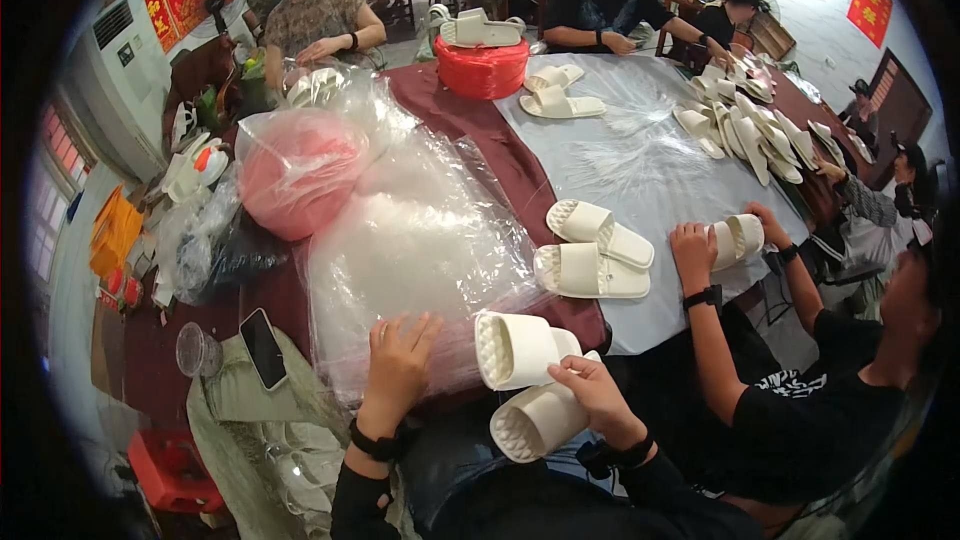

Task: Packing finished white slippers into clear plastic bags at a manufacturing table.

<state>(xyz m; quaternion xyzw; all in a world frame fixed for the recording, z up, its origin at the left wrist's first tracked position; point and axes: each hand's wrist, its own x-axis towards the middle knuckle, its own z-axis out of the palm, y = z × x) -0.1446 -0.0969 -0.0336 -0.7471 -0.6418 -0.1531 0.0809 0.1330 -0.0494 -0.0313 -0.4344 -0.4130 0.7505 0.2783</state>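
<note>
My right hand (603, 398) grips a pair of cream slide slippers (520, 352) by their heel ends, their open toes pointing left. The two slippers lie one beside the other in the air at the table's near edge. Fingers spread, my left hand (402, 365) rests on the near end of a stack of clear plastic bags (420, 240). Just beyond the held pair, another pair of cream slippers (598, 270) sits on the grey sheet. A red-pink bundle wrapped in clear plastic (300, 170) lies on the stack's far left.
A co-worker's hands (695, 250) hold a slipper (738, 240) at my right. Many slippers (750, 130) are heaped at the far right. A red roll of cord (482, 68) stands at the back. A phone (263, 350) and a clear cup (198, 350) lie at my left, above a red stool (172, 470).
</note>
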